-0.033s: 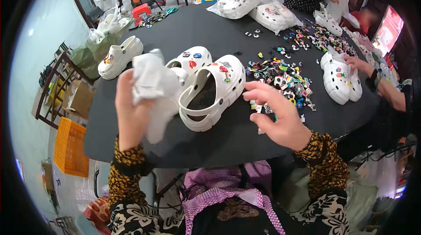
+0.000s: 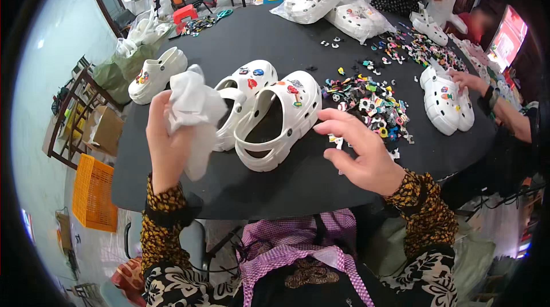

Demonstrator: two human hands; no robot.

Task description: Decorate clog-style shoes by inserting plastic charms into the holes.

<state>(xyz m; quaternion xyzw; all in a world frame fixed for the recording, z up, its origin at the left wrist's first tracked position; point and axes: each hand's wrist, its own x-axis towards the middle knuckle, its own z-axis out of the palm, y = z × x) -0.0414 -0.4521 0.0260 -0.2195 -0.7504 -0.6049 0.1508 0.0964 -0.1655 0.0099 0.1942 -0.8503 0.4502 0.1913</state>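
My left hand (image 2: 166,141) is closed around a crumpled, thin white wrapping (image 2: 193,103); I cannot tell whether it is plastic or paper. The bundle hangs in front of a white clog (image 2: 243,81) decorated with red and blue charms. Beside that shoe, a second white clog (image 2: 309,92) rests with its heel strap toward me and colourful charms on its toe. My right hand (image 2: 366,155) is empty, fingers apart, just right of the second clog. It hovers by a heap of small colourful shoe charms (image 2: 372,103).
Another decorated clog (image 2: 157,75) stands at the table's left. Bagged clogs (image 2: 312,0) lie at the back. At right, a co-worker's hand (image 2: 470,82) touches a pair of white clogs (image 2: 441,103). More charms (image 2: 427,49) spread behind. An orange crate (image 2: 91,192) stands left of the table.
My left hand has shifted slightly left with the white wrapping, uncovering more of the clog behind. My right hand has moved slightly left. The co-worker's clogs have shifted a little.
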